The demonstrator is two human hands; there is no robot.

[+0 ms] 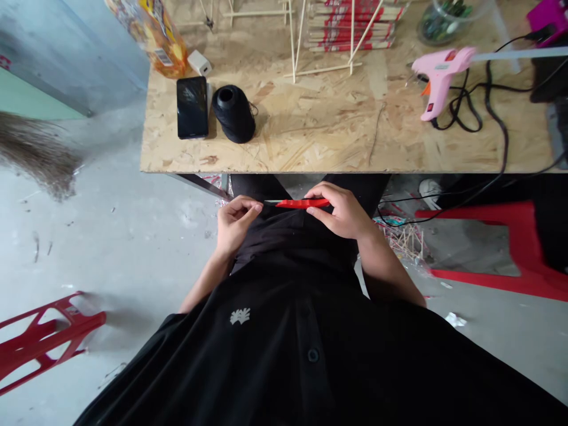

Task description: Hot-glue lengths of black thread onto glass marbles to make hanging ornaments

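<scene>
Two bare hands, mine, work close together above my lap, just in front of the near edge of an oriented-strand-board table. My right hand grips a red-handled cutter, held level between both hands, its thin gray blade pointing toward my left hand. There, thumb and forefinger are pinched together near the blade's tip; I cannot tell whether anything thin is caught between them. On the tabletop, a black smartphone lies just beside a spool of black thread, with a white charger plug near the phone's far end. A frame of thin wooden sticks stands farther back, near red-and-white paper-wrapped bundles, while a pink glue gun lies to the right, trailing black cable.
</scene>
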